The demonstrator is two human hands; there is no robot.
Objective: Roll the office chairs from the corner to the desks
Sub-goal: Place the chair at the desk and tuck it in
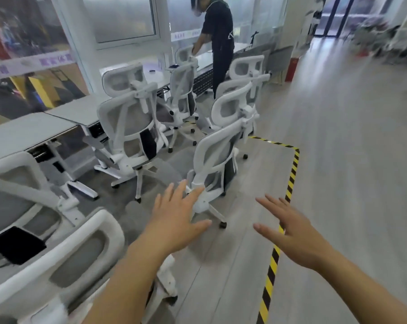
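Several white mesh office chairs stand on the floor. One chair (217,148) is straight ahead with its back toward me. Another chair (130,127) faces the grey desks (22,134) on the left. A third chair's headrest (81,249) fills the bottom left, close to me. My left hand (174,220) is stretched forward, fingers spread, holding nothing, just short of the middle chair's base. My right hand (293,232) is also out and open, over the floor to that chair's right.
A person in dark clothes (219,43) stands at the far desks, holding a chair (182,94). More chairs (247,73) stand beyond. Yellow-black tape (291,178) marks the floor on the right. Open floor lies right of the tape. A red cylinder (291,69) stands by the wall.
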